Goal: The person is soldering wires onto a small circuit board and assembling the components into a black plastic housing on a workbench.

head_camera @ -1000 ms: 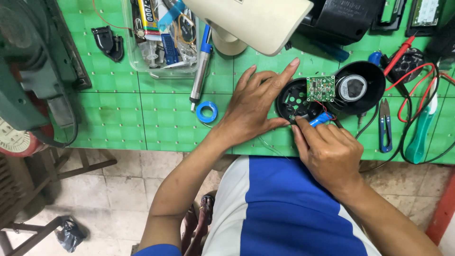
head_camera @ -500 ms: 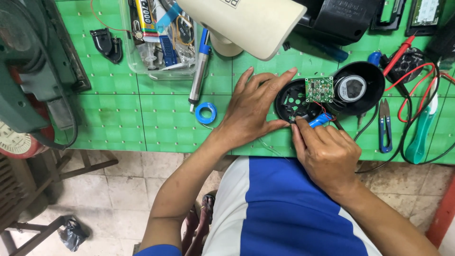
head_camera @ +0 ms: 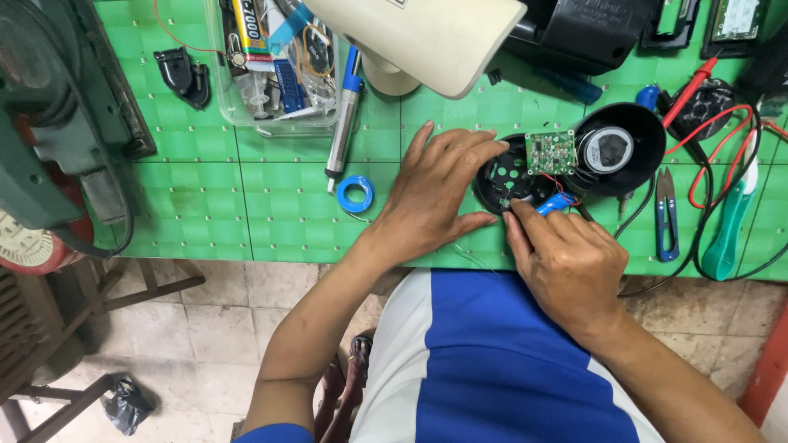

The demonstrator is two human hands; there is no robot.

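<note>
The round black cover (head_camera: 510, 179) lies near the front edge of the table (head_camera: 205, 205), toward its right side, touching a black bowl-shaped speaker shell (head_camera: 624, 148) that sits just behind and to the right of it. A small green circuit board (head_camera: 550, 152) rests across the seam between the two, with thin red wires running off it.

From the head camera, the left hand (head_camera: 435, 193) is spread flat, fingers released and splayed, pressing down on the left rim of the cover to steady it. The right hand (head_camera: 566, 254) is pinched around a small blue part (head_camera: 556, 203) at the cover's front edge; what lies under the fingertips is hidden.

The likely trouble is the wiring: the red leads look thin, and a tug from the right hand could pull them off the board or drag the board off its perch. The cover is held by flat pressure alone, so a sideways push could make it slide toward the front edge. A blue tape roll (head_camera: 355, 194) and a blue-handled pen-shaped tool (head_camera: 345, 115) lie just left of the left hand, and blue snips (head_camera: 666, 215) and red cables (head_camera: 722, 164) lie to the right, near enough for a wrist to snag them.
</note>
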